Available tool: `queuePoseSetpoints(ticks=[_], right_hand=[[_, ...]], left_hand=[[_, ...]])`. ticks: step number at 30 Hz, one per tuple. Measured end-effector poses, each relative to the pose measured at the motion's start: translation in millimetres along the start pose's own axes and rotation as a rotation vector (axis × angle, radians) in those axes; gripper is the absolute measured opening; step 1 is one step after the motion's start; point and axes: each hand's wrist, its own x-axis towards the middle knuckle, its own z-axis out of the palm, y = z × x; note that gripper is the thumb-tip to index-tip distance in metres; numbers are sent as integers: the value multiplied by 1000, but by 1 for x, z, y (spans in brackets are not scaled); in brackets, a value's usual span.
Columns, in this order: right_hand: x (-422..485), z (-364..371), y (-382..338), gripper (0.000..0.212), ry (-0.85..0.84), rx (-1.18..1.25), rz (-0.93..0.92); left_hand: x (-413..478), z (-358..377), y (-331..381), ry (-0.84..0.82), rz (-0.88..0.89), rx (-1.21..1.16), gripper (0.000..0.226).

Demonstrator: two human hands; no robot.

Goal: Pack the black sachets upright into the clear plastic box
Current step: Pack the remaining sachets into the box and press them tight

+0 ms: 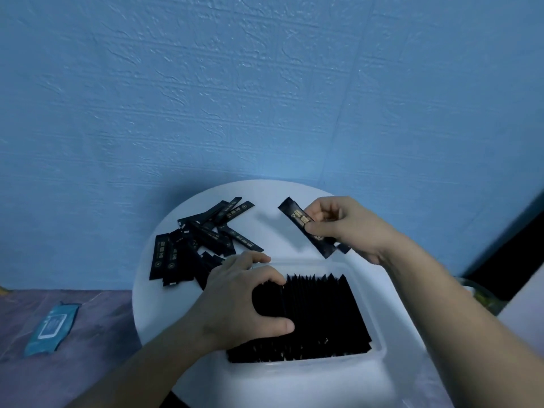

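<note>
Our right hand (338, 228) pinches one sachet (297, 222), slanted, just beyond the clear box (309, 265); our left hand (235, 301) grips the packed sachets (323, 313) standing inside.

Seemingly a home room: a blue textured wall (206, 83) behind the small round white surface (265, 228), left of it a purple bedspread (103, 334) bearing a wipes pack (53, 326)

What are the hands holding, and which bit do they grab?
The right hand pinches one black sachet around its middle. The left hand grips the packed sachets by their tops.
</note>
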Motion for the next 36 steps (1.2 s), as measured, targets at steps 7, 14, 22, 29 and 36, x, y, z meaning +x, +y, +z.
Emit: queuePoseSetpoints(ticks=[7,14,22,29,36], right_hand=[[-84,37,21,27,101,-169,175],[-89,83,22,24,181,-434,101],[-84,93,25,18,190,-368,30],[-82,89,28,16,144,-259,43],[-80,89,27,13,181,-267,88]], left_hand=[[1,2,-1,15,-4,-7,64],[4,1,1,10,-3,18,70],[3,0,-1,5,7,62,77],[5,1,-2,-1,9,81,75],[3,1,-4,-11,7,52,73]])
